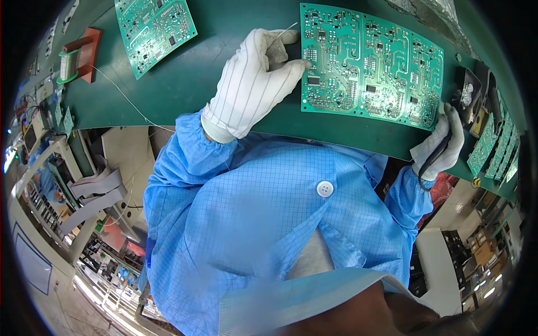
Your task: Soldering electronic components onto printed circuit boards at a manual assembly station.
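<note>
A green circuit board panel (361, 64), joined from several sections with small dark parts, lies on the green work surface (246, 14). My left hand (255, 78), in a striped white glove, is at its left edge, the thumb tip touching or almost touching it. Between finger and thumb a thin pale wire (290, 28) sticks out; it looks like solder wire. By the panel's lower right corner is my right hand (445, 143), also gloved, fingers curled at the edge. A slim black corded thing (439, 152) runs along its palm; its far end is hidden.
A wire spool (67, 66) on a red-brown stand (88, 56) is at the left, its strand trailing toward my left sleeve. Another green board (157, 33) lies at the upper left. Dark trays (466, 89) and several upright boards (496, 145) line the right side.
</note>
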### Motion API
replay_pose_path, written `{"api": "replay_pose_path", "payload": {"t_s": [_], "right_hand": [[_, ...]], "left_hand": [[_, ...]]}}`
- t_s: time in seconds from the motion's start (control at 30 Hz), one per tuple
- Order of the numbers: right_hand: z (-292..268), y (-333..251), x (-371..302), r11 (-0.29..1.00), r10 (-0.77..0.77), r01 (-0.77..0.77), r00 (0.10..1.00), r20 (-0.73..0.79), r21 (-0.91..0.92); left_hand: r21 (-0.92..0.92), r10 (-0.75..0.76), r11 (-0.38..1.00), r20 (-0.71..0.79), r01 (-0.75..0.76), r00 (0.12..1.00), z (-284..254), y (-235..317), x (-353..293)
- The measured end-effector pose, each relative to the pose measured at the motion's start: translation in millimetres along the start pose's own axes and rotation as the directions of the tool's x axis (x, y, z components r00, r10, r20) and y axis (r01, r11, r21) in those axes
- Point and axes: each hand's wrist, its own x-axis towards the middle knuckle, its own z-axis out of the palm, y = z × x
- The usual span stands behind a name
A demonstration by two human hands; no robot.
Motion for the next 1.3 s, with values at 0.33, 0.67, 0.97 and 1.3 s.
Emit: {"api": "replay_pose_path", "payload": {"t_s": [0.33, 0.67, 0.97, 1.3], "right_hand": [[-0.2, -27.0, -10.5, 1.000, -0.025, 0.025, 0.999, 0.023, -0.017], [-3.6, -31.8, -28.0, 0.998, 0.048, -0.049, 0.998, -0.044, -0.026], [-7.2, -65.1, -7.1, 0.994, -0.024, 0.001, 0.978, -0.209, -0.108], [32.6, -121.0, -7.8, 0.838, -0.513, 0.461, 0.848, 0.134, 0.291]], "left_hand": [[-0.051, -0.002, 0.999, 0.132, 0.009, 0.991, -3.9, -3.9, -10.1], [-0.097, 0.118, 0.989, 0.074, -0.111, 0.990, 2.7, -12.7, -30.9], [0.359, 0.505, 0.785, 0.103, -0.505, 0.857, -5.3, -8.3, -17.4], [0.410, 0.496, 0.792, 0.000, -0.453, 0.868, 6.5, -10.5, -30.7]]}}
